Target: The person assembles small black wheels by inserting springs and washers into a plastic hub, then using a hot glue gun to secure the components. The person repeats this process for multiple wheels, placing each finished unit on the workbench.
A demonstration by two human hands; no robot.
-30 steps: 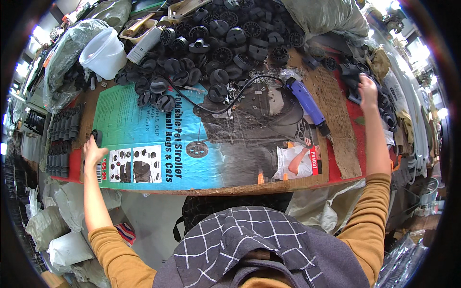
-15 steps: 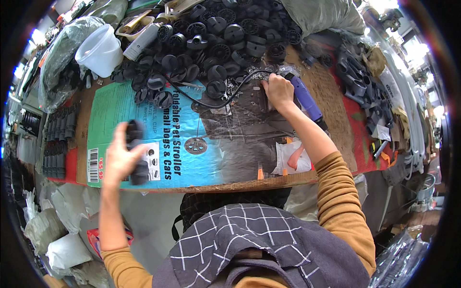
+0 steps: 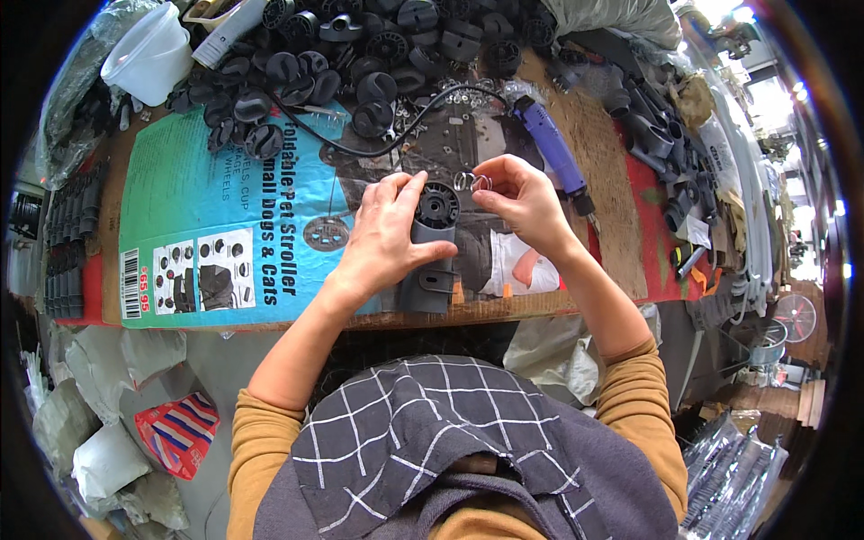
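Housing of dark grey plastic (image 3: 427,281) is held upon printed cardboard (image 3: 211,184) by the left hand (image 3: 380,236), which is spread fairly wide, its fingers set along the far left side and its thumb laid across the front. Most of the housing is seen just right of the left palm, between the two hands, and its round ribbed face (image 3: 437,206) is turned upward there. By the right hand (image 3: 522,205), nearly closed into a pinch, small shiny metal rings (image 3: 464,181) are gripped between thumb and fingertips, just beyond the ribbed face; whether the housing is touched by them cannot be told. Just right of the right hand, a blue-purple power driver (image 3: 551,144) is laid, and its black cable (image 3: 355,154) is looped beyond both hands. Black wheels and knobs (image 3: 382,54) are heaped farther beyond the left hand. Well to its left, dark plastic parts (image 3: 65,283) are lined up in rows.
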